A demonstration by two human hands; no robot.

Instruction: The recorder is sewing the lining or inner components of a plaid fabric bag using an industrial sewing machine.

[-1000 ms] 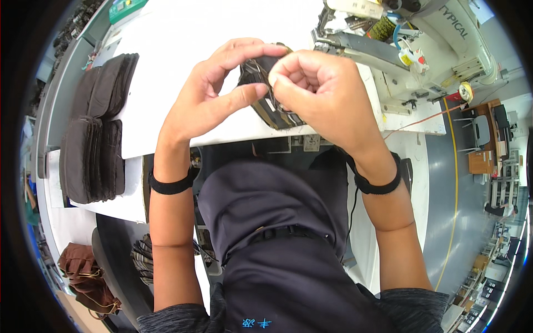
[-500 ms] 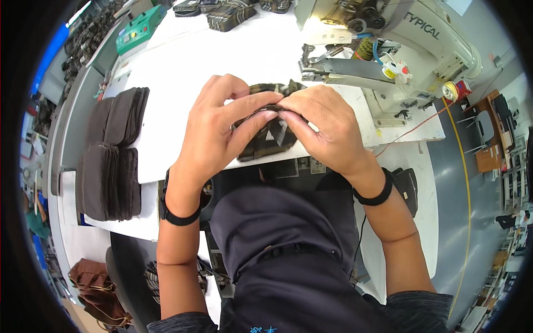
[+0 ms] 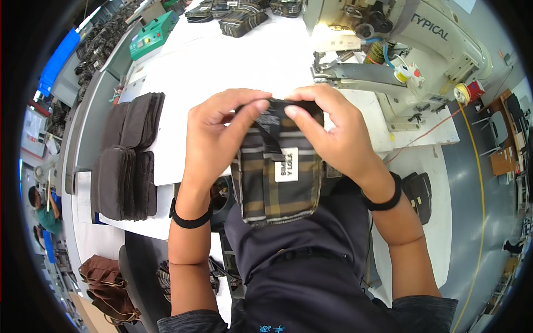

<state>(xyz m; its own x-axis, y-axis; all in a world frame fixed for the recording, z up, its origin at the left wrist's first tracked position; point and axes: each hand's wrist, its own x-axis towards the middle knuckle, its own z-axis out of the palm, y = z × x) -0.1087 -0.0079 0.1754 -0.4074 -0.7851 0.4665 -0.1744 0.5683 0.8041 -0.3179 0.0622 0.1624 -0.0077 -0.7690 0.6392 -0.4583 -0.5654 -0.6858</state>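
Observation:
A small plaid fabric pouch [image 3: 277, 191] in black, olive and white hangs upright from both of my hands, over my lap at the table's front edge. It carries a white label [image 3: 286, 165] on its face, and a dark strap [image 3: 271, 145] lies down over it. My left hand [image 3: 219, 130] pinches the top edge at its left between thumb and fingers. On the right side of the same edge, my right hand [image 3: 333, 127] grips with thumb and fingers. The pouch's back is hidden.
An industrial sewing machine [image 3: 438, 44] stands at the right of the white table [image 3: 233, 64]. Stacks of dark brown fabric pieces [image 3: 125, 180] lie at the left. More plaid pouches [image 3: 242, 22] sit at the far edge, near a green box with buttons [image 3: 154, 36].
Earlier the pouch lay on the table under my close-set fingertips. Now it is lifted toward me with its labelled face showing, and my hands are slightly farther apart.

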